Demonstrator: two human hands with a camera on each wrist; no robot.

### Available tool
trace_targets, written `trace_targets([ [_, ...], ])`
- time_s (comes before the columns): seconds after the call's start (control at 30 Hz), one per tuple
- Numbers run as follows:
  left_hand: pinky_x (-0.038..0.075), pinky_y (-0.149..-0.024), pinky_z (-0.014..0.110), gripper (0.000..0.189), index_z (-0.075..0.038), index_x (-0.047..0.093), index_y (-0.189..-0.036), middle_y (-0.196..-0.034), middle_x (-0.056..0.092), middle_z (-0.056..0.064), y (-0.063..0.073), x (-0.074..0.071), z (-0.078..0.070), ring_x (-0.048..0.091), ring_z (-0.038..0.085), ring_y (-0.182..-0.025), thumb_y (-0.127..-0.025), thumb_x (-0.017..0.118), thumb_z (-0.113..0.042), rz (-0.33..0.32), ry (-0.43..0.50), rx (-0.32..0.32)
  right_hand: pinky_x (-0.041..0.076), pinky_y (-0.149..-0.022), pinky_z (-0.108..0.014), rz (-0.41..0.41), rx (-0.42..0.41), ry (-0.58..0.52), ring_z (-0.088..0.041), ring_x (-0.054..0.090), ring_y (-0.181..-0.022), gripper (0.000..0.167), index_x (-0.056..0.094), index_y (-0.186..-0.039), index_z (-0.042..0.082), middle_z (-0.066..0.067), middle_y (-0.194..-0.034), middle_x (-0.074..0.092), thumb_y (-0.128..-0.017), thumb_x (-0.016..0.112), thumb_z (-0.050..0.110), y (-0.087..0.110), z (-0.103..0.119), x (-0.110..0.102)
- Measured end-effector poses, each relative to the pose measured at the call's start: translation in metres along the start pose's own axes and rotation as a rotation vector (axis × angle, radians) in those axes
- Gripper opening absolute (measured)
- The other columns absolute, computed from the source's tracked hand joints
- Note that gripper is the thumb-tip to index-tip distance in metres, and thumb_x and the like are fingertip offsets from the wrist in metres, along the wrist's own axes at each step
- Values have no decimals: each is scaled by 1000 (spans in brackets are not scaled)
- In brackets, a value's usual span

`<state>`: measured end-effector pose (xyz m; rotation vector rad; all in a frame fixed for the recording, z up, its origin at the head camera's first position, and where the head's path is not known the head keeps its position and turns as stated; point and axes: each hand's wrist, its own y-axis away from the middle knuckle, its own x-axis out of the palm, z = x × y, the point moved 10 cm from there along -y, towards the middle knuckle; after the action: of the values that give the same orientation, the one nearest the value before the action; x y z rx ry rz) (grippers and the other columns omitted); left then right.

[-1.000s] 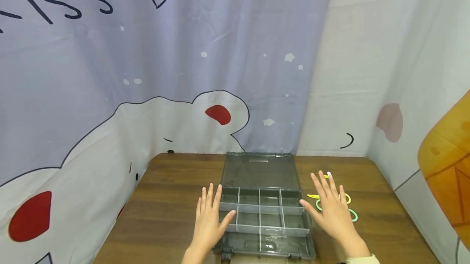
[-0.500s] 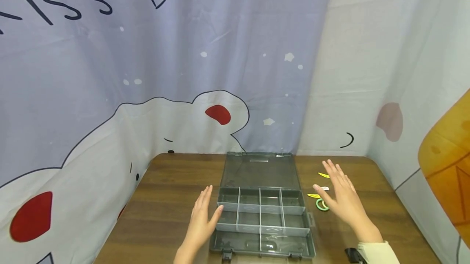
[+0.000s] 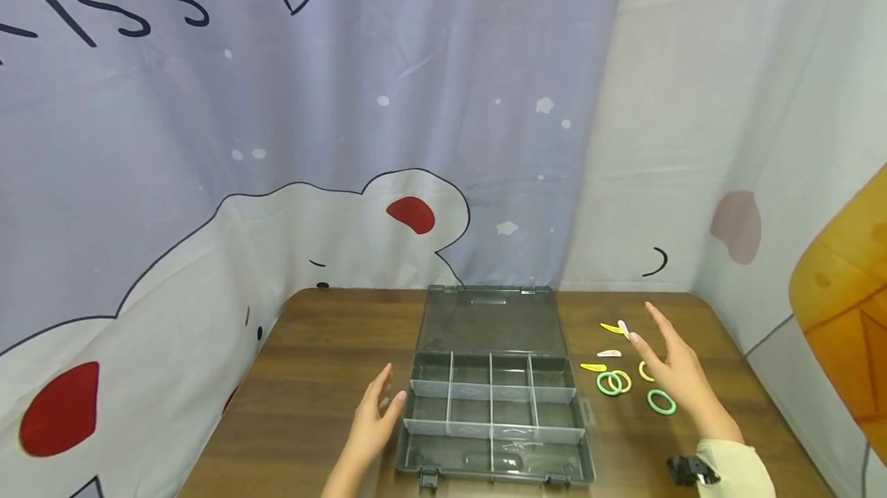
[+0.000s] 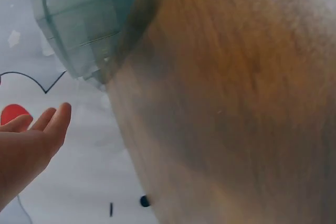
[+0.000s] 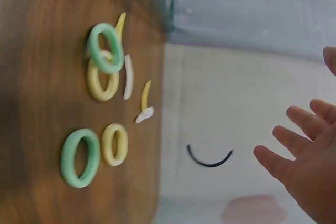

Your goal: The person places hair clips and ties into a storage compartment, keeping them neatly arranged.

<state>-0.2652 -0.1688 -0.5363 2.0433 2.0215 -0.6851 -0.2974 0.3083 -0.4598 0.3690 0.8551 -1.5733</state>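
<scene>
A dark translucent organizer box (image 3: 468, 430) lies on the table with its lid (image 3: 492, 322) folded back. My left hand (image 3: 367, 422) hovers just left of the box, fingers loosely bent and holding nothing. Over to the right, my right hand (image 3: 682, 379) is raised above the small hair accessories, its fingers spread and free of any object. In the right wrist view, one green hair tie (image 5: 67, 160) lies beside a yellow hair tie (image 5: 107, 144). Another green hair tie (image 5: 94, 45) overlaps a second yellow one (image 5: 107, 96). White snap clips (image 5: 128, 77) and yellow snap clips (image 5: 145, 97) lie close by.
The wooden table (image 3: 333, 344) extends on both sides of the box. A patterned curtain (image 3: 485, 136) hangs behind and beside it. Clear dividers (image 3: 513, 432) split the box into several compartments. A black device (image 3: 691, 470) sits at my right wrist by the pale sleeve (image 3: 734, 471).
Both hands have drawn away from the box, the left leftward and down, the right to the right. More of the hair ties and clips show now. The box has stayed put.
</scene>
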Motion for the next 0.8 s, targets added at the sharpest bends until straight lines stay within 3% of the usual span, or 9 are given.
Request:
trace_targets([
  [0.43, 51, -94, 44, 56, 14, 30, -141, -131, 49, 35, 8, 8, 33, 55, 43, -116, -99, 54, -14, 67, 221, -193, 30, -100, -68, 19, 103, -165, -53, 25, -133, 66, 16, -153, 3, -31, -150, 27, -103, 46, 33, 3, -58, 11],
  [0.5, 53, -93, 39, 57, 13, 31, -141, -131, 49, 34, 10, 11, 37, 55, 41, -116, -99, 55, -15, 85, 251, -223, 32, -111, -50, 10, 127, -193, -50, 28, -134, 65, 17, -152, 1, -32, -148, 29, -103, 45, 33, 3, -67, 12],
  [0.57, 53, -92, 35, 57, 12, 32, -141, -131, 50, 33, 11, 13, 40, 55, 41, -116, -98, 56, -17, 102, 283, -252, 34, -110, -24, -11, 148, -225, -37, 34, -136, 63, 20, -151, 0, -31, -147, 32, -103, 45, 32, 3, -77, 12],
  [0.63, 54, -91, 34, 57, 12, 33, -141, -131, 50, 32, 13, 16, 42, 55, 40, -116, -98, 56, -18, 120, 309, -271, 33, -96, -3, -24, 174, -237, -14, 41, -133, 62, 23, -150, 0, -31, -145, 35, -102, 46, 33, 4, -87, 12],
  [0.67, 54, -90, 34, 57, 12, 34, -141, -130, 51, 32, 13, 17, 43, 55, 40, -116, -98, 57, -18, 127, 316, -277, 33, -86, 2, -21, 193, -237, -3, 42, -128, 63, 24, -150, 0, -30, -145, 36, -102, 46, 34, 4, -93, 12],
  [0.73, 54, -89, 34, 56, 13, 36, -139, -129, 52, 33, 13, 19, 45, 56, 40, -116, -97, 58, -17, 130, 342, -285, 34, -82, 2, -11, 227, -249, 14, 39, -114, 65, 25, -150, 0, -29, -146, 35, -102, 46, 37, 6, -104, 13],
  [0.8, 55, -89, 34, 54, 14, 39, -137, -128, 52, 33, 15, 20, 46, 56, 39, -116, -97, 58, -16, 132, 358, -293, 38, -79, 0, 10, 262, -264, 22, 37, -103, 67, 24, -150, 0, -30, -146, 34, -101, 45, 40, 9, -115, 16],
])
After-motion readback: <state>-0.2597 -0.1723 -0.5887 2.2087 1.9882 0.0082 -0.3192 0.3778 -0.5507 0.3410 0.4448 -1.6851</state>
